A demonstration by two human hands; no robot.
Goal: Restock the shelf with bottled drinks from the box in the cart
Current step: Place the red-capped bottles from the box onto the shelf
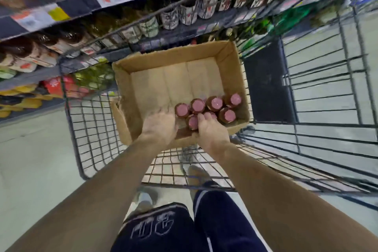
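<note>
Both hands reach into the box in the cart, upright pink-capped bottles clustered at its near right corner; right hand curls round one, left hand beside them, grip unclear

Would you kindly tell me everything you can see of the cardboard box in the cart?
The cardboard box is plain brown corrugated card, open-topped with low walls, sitting in the wire cart beside the shelf. Most of its floor is bare. A cluster of about seven dark bottles with pink caps stands upright in its near right corner. The left hand and right hand both reach over its near wall, among the bottles; whether either touches the card itself cannot be told.
</note>
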